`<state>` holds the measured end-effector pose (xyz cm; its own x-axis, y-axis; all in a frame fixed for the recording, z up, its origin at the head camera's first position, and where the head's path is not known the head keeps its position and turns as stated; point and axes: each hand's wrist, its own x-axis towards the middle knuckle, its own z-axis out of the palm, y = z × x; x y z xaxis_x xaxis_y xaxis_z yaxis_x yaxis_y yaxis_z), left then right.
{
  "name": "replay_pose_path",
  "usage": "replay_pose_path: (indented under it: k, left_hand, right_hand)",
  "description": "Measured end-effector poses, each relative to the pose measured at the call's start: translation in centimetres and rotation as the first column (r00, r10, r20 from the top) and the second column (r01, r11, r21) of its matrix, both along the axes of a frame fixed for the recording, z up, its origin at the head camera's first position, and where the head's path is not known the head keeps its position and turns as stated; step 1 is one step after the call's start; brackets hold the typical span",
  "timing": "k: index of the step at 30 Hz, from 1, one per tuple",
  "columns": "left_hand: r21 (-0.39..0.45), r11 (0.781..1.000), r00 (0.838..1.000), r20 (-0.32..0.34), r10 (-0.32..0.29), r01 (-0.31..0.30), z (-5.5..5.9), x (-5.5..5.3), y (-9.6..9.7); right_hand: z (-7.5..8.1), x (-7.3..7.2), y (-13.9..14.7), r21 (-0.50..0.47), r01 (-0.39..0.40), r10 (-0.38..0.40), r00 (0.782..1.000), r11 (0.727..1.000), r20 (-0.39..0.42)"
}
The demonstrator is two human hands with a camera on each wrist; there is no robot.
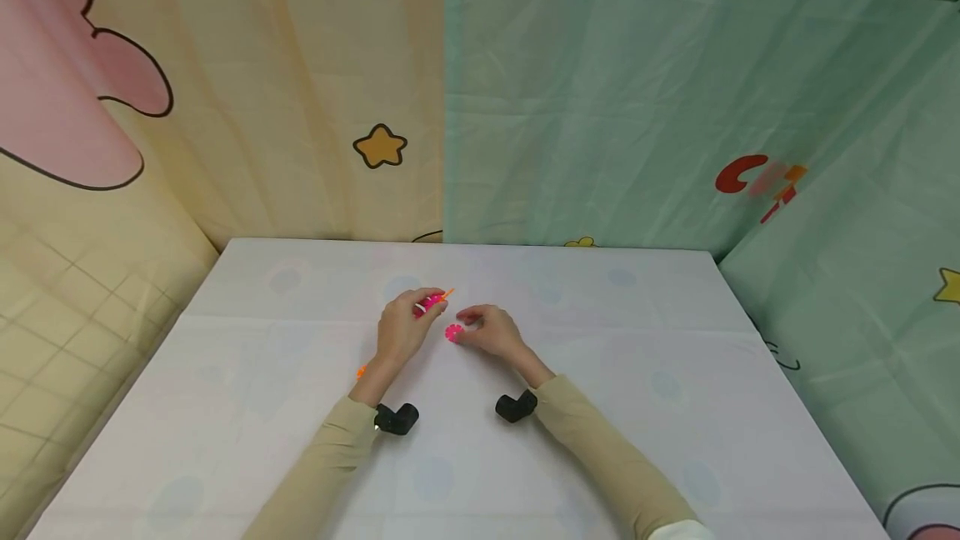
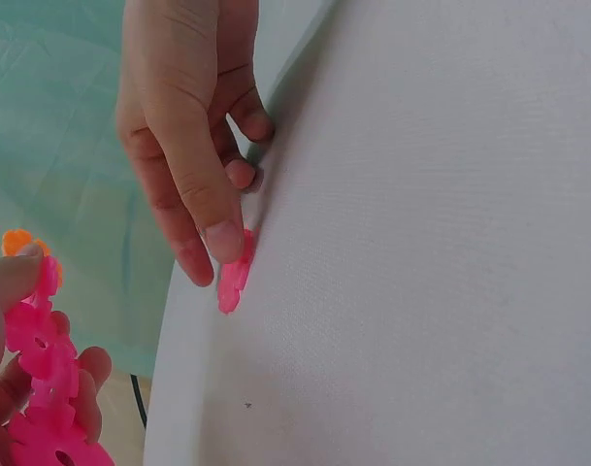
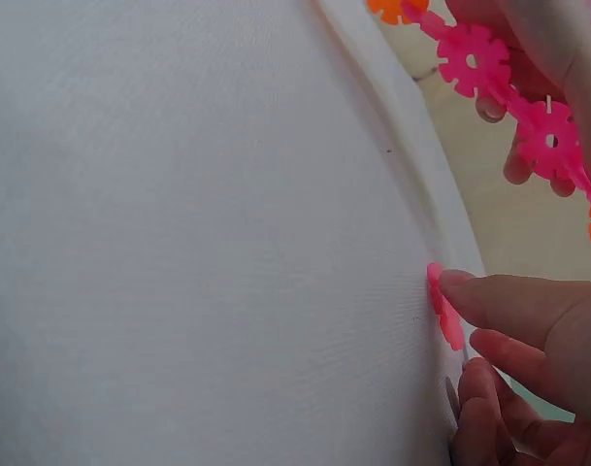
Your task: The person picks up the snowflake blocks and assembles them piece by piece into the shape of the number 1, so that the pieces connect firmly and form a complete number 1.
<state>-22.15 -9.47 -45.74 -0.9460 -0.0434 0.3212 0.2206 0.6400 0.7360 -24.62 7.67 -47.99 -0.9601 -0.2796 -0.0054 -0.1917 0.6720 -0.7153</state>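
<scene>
My left hand (image 1: pixel 401 330) grips a chain of notched plastic flower discs (image 3: pixel 473 60), mostly pink with orange ones, held above the white table. An orange disc (image 2: pixel 17 243) forms the far tip of the chain, by the left thumb. Part of the chain is hidden behind the left hand and fingers. To the right, my right hand (image 1: pixel 491 330) is low at the table with its thumb tip on a single pink disc (image 1: pixel 453 332). In the right wrist view, its index fingertip stands slightly apart from that disc, and the other fingers bend loosely.
An orange piece (image 1: pixel 362 372) peeks out beside the left wrist. A white cloth with faint spots covers the table (image 1: pixel 615 357). Beyond its back edge hang a yellow curtain (image 1: pixel 300 90) and a green curtain (image 1: pixel 585 90). Black wrist cameras (image 1: pixel 397 419) sit on both wrists.
</scene>
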Motion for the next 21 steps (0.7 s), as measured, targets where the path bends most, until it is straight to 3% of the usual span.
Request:
replay_pose_path:
  k: [4, 7, 17, 21]
  left_hand:
    - [0.015, 1.0, 1.0, 0.014, -0.01, 0.009, 0.1, 0.1, 0.1]
    - [0.022, 1.0, 1.0, 0.024, -0.012, 0.011, 0.1, 0.0, 0.3]
    - [0.032, 0.999, 0.999, 0.012, -0.045, 0.044, -0.1, 0.0, 0.7]
    - [0.041, 0.998, 0.999, 0.018, -0.05, 0.049, -0.1, 0.1, 0.9]
  right_hand:
    - [0.1, 0.1, -0.2, 0.084, -0.021, 0.023, 1.0, 0.996, -0.016]
    - [0.1, 0.0, -0.1, 0.093, -0.03, 0.033, 0.999, 0.995, -0.027]
    - [-0.5, -0.1, 0.8, -0.11, -0.028, 0.027, 1.0, 0.993, -0.009]
    - [-0.7, -0.1, 1.2, -0.143, -0.018, 0.018, 1.0, 0.99, -0.004]
